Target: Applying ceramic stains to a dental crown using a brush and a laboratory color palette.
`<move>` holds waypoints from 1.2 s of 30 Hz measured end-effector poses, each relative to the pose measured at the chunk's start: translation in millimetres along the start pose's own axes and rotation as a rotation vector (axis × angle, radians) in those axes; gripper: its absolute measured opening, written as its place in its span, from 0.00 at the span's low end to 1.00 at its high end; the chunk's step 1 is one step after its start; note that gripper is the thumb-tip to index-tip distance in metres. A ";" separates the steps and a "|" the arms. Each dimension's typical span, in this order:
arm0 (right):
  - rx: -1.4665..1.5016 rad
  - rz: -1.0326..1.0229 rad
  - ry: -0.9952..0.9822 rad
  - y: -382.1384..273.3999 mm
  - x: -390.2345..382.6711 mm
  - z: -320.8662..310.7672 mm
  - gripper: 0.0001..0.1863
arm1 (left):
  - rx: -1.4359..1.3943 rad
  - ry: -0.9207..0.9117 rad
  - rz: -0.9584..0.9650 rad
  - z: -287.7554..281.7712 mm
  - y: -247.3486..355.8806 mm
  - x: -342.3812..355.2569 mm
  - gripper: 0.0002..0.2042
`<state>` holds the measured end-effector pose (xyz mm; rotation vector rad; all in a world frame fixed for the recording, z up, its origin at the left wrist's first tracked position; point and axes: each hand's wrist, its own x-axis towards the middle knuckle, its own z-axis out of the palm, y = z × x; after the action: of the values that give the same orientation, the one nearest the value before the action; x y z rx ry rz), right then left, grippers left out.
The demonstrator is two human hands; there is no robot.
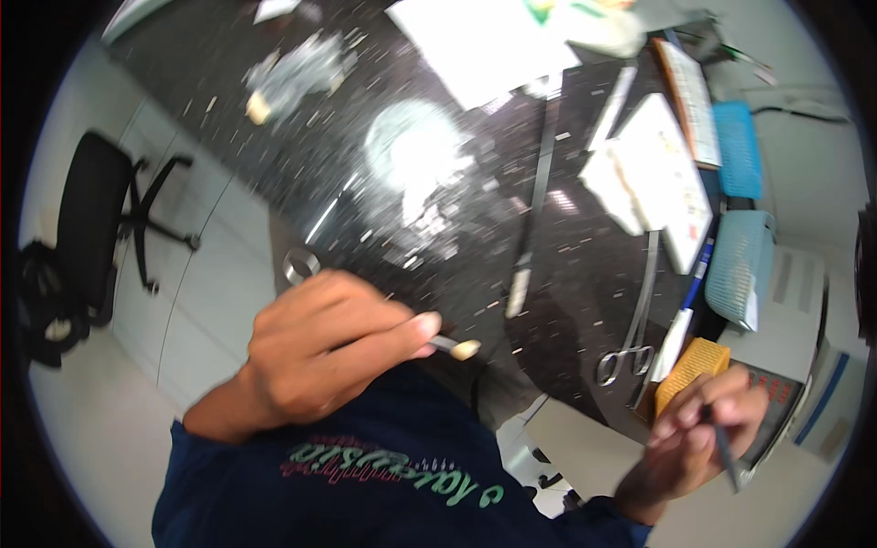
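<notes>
My left hand (333, 352) is closed round a slim metal clamp (442, 342). A small cream-yellow piece (465, 350) sits at the tip, pointing right over the table's near edge. A metal finger ring (300, 266) shows behind the hand; I cannot tell whether it belongs to the clamp. At the lower right, my right hand (708, 425) pinches a thin dark pointed tool (724, 454), slanting down and right; its exact kind is unclear. Beyond the left hand, a round clear dish (388, 146) and white crumbly material (429, 196) lie on the dark table, smeared by motion.
The dark speckled table (484, 247) carries a long metal strip (541, 187), ring-handled forceps (639, 333), white sheets (480, 46) and crumpled clear plastic (311, 73). Blue baskets (738, 265) and a yellow block (692, 370) line the right side. A black chair (96, 205) stands left.
</notes>
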<state>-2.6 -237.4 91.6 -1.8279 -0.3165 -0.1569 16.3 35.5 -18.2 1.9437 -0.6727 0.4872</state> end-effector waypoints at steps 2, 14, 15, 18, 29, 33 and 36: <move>-0.267 0.016 0.133 -1.1 23.5 -25.0 0.15 | 0.032 -0.050 -0.049 0.5 3.4 -0.5 0.14; -0.194 0.232 0.073 88.2 172.7 -70.1 0.06 | 0.062 0.021 -0.245 8.1 10.9 -16.3 0.09; -0.177 0.222 0.050 92.0 177.3 -66.4 0.05 | 0.078 0.026 -0.247 4.8 14.3 -16.2 0.09; -0.151 0.201 0.011 101.9 182.6 -60.2 0.05 | 0.059 0.032 -0.233 5.7 11.3 -12.7 0.09; -0.224 0.133 -0.204 107.7 184.9 -68.1 0.04 | -0.020 -0.020 -0.252 4.0 18.3 -11.0 0.03; -0.217 0.136 -0.209 107.7 185.2 -68.8 0.04 | -0.040 -0.036 -0.242 2.7 17.7 -12.8 0.04; -0.207 0.150 -0.218 107.9 184.8 -68.3 0.04 | -0.046 -0.018 -0.227 4.5 16.9 -12.3 0.04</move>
<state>209.4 -305.1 60.9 -2.0707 -0.3231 0.1189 -3.7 28.3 -16.1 1.9539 -0.4630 0.3106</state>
